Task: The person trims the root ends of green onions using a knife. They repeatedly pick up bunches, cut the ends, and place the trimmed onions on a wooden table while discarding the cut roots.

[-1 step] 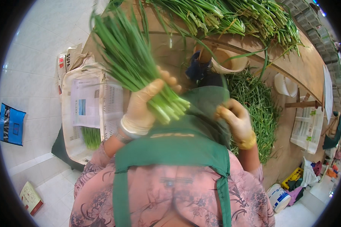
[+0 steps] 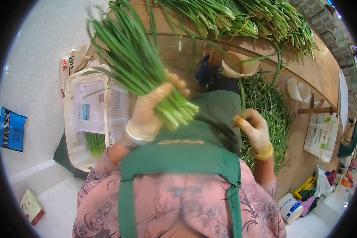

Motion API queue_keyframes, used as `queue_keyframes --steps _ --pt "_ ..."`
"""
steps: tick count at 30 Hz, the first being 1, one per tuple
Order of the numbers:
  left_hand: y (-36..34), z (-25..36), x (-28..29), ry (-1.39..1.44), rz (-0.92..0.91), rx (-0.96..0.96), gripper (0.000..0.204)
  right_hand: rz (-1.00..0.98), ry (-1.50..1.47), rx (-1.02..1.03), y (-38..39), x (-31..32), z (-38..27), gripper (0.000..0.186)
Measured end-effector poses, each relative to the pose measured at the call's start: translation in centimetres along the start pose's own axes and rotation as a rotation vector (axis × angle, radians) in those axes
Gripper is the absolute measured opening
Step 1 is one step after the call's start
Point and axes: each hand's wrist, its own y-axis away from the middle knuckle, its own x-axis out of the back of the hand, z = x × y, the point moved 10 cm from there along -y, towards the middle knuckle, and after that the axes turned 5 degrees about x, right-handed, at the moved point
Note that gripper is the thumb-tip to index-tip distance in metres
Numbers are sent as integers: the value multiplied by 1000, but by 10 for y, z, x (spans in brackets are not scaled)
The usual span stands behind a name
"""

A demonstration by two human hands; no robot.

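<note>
My left hand (image 2: 148,111), in a pale glove, is closed around a thick bunch of garlic chives (image 2: 137,59). Its pale cut ends point toward my lap, while the green leaves fan out to the far left. To the right of the bunch, my gloved right hand (image 2: 254,131) has its fingertips pinched together on a single chive leaf (image 2: 242,93) that rises from them. Below that hand and beyond it, a large heap of loose chive leaves (image 2: 265,107) lies on the floor.
More chives (image 2: 242,23) lie on the wooden table (image 2: 321,67) ahead. At left stands a white plastic crate (image 2: 70,139) with paper and chives inside. A pale bucket (image 2: 236,65) sits under the table's edge. Another white crate (image 2: 319,137) and a white tub (image 2: 291,208) are at right.
My right hand has moved a little to the right, away from the bunch, with the leaf. The bunch's leaf tips have swung slightly left; my left hand stays in place.
</note>
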Motion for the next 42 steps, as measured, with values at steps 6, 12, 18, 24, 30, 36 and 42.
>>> queue_keyframes --steps 6,12,18,24,30,36,42 --pt "-13 -17 -4 -102 44 68 35 176 1171 206 5 61 5 19" --pt "-14 -19 -7 -201 153 30 29 -49 506 554 -26 -91 -102 19" --pt "-8 -12 0 -245 166 -80 29 77 496 601 -37 -94 -85 17" --pt "-10 -25 -1 -151 191 -7 28 130 551 671 -22 -81 -84 17" --pt "-11 -7 -9 12 156 -88 30 163 331 607 7 -40 -58 14" --pt "-10 7 -16 -150 21 -97 43 133 1142 -151 45 116 95 38" --pt "-14 -15 -53 -589 -32 -41 52 38 607 461 9 10 -65 78"
